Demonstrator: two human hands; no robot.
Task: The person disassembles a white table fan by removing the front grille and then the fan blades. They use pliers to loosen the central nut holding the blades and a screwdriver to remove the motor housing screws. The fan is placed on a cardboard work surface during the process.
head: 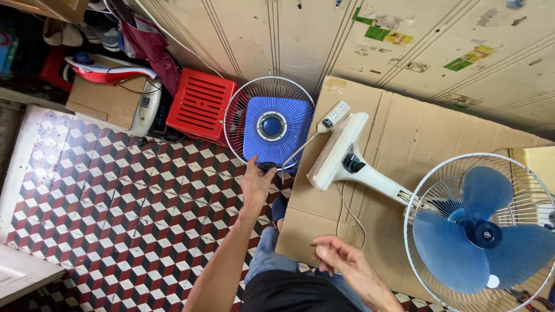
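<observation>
**Fan grille and fan, floor level**

At the bottom of the frame: the person's knees in jeans [267, 254], feet toward the tiled floor [115, 196].

Right hand [338, 257], lower centre: held free above the cardboard sheet [416, 133], fingers loosely curled and apart, nothing in them.

Left hand [255, 182], centre: arm stretched forward, fingers closed on the lower rim of the grille [269, 122]; thumb side hidden, so how full the grip is cannot be told.

Grille, upper centre: round wire guard with a blue square centre plate, leaning against the wall [404, 52] just beside a red crate [199, 104]. It has no long axis; its face is turned toward the camera and tilted back.

Fan [462, 225], right: lying on the cardboard, white base [338, 156] toward the centre, blue blades at lower right inside the rear guard. Long axis runs from centre to lower right.

Handling note (judgement): the rim grip is best kept firm and low, with the wires lifted clear of the cord [300, 149] crossing just beside the hand, and the light wire frame not squeezed.

Upper left: a cardboard box [107, 101] and a white appliance [147, 107].
</observation>
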